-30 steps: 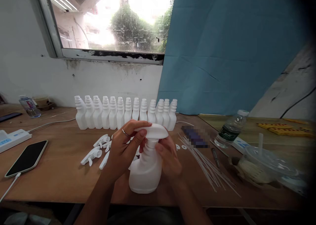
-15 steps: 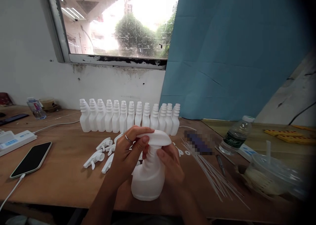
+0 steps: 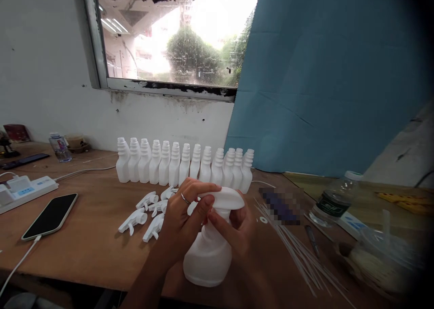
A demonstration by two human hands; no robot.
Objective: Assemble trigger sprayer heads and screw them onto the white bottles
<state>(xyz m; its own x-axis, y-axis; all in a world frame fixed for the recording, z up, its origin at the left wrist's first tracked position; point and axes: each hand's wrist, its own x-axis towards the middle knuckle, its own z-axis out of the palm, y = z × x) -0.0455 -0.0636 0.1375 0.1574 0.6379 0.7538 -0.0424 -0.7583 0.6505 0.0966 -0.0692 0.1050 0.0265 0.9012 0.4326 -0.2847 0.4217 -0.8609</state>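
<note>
Low in the middle of the frame, a white plastic spray bottle point(image 3: 207, 260) stands on the brown wooden tabletop point(image 3: 88, 250). A white trigger spray top point(image 3: 226, 199) sits on the bottle's neck. The left hand point(image 3: 183, 218), with a ring on one finger, is curled around the spray top and grips it from the left side. The right hand point(image 3: 239, 230) is wrapped around the bottle's neck just under the top and holds it tight.

Just left of the hands, a few loose white trigger tops point(image 3: 146, 213) lie on the wood. To the right, a bunch of thin white plastic tubes point(image 3: 298, 251) is spread out, with a small dark screwdriver point(image 3: 312, 239) beside it. At the lower left lies a black phone point(image 3: 50, 216) with a white cable plugged in. A white power strip point(image 3: 26, 189) is past it, at the left edge.

Behind the hands, a row of white plastic bottles without tops point(image 3: 183, 167) stands side by side. At the right a clear water bottle with a dark label point(image 3: 334, 200) lies tilted. At the back, a blue cloth point(image 3: 322, 73) hangs at the upper right, beside a bright window point(image 3: 176, 33).
</note>
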